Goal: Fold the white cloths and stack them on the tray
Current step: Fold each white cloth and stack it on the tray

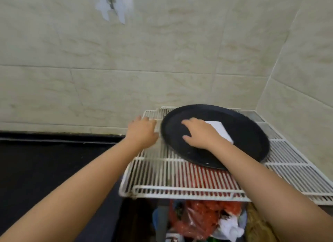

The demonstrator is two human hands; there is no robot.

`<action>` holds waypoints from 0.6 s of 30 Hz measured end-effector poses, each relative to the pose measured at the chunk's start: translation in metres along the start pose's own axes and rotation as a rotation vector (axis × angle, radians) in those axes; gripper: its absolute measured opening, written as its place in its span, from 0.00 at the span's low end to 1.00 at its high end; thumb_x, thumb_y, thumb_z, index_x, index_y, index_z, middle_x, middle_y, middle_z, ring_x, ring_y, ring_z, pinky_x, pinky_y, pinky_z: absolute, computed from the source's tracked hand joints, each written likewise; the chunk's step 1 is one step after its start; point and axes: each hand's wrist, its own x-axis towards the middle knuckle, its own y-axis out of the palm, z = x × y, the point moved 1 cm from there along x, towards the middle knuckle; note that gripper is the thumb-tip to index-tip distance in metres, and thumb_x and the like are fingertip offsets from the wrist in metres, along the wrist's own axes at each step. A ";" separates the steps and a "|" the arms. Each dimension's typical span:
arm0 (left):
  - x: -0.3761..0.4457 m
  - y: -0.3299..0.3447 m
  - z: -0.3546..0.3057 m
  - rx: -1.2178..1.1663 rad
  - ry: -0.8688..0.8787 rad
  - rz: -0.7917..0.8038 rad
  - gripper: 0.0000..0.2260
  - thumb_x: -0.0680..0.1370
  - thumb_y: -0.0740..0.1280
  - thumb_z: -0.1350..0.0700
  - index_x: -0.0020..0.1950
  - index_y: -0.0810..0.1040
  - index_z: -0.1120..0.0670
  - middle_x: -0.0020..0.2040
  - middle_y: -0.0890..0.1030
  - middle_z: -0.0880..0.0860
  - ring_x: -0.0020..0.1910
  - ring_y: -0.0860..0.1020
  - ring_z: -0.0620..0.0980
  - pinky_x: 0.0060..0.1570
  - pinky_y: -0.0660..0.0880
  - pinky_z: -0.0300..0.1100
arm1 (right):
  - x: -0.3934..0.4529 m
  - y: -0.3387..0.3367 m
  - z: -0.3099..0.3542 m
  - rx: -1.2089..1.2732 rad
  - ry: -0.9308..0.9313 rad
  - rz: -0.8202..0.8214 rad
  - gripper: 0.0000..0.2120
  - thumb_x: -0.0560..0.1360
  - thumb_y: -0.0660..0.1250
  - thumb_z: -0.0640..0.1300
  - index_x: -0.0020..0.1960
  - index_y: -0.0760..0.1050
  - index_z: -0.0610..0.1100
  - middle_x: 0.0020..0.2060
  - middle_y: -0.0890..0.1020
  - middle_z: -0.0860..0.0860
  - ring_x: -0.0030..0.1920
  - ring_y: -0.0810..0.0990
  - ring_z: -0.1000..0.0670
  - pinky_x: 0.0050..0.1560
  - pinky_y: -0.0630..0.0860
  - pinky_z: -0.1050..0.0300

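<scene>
Wire rack (180, 178) — tray (243, 133), folded cloth (220, 131)

Under the right hand's fingers (187, 123), a matt black tray (248, 133) and a smooth white folded cloth (220, 131); beneath the left fingers (142, 121), a white-coated wire rack (180, 180); beyond the fingertips, glossy marbled wall tiles (162, 52).

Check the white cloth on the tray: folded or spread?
Folded: the cloth lies as a compact rectangle on the tray under the right hand.
</scene>
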 end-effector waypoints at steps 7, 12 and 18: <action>-0.146 -0.033 0.208 0.093 -0.369 -0.134 0.21 0.78 0.58 0.46 0.66 0.68 0.57 0.64 0.74 0.57 0.64 0.68 0.58 0.59 0.68 0.49 | 0.041 0.002 0.251 0.124 -0.233 -0.116 0.26 0.72 0.63 0.52 0.68 0.65 0.44 0.65 0.72 0.44 0.66 0.69 0.41 0.62 0.69 0.47; -0.272 -0.055 0.334 0.201 -0.609 -0.100 0.20 0.78 0.59 0.43 0.61 0.70 0.57 0.62 0.74 0.57 0.65 0.67 0.59 0.61 0.66 0.51 | 0.032 0.011 0.439 0.195 -0.473 -0.131 0.27 0.73 0.62 0.55 0.68 0.64 0.44 0.65 0.71 0.45 0.67 0.67 0.42 0.63 0.67 0.47; -0.394 -0.067 0.456 0.279 -0.870 -0.049 0.21 0.78 0.57 0.43 0.65 0.69 0.56 0.67 0.70 0.58 0.70 0.62 0.60 0.66 0.62 0.53 | 0.026 0.030 0.613 0.204 -0.681 -0.085 0.27 0.72 0.62 0.54 0.67 0.65 0.45 0.64 0.71 0.46 0.66 0.68 0.43 0.63 0.66 0.47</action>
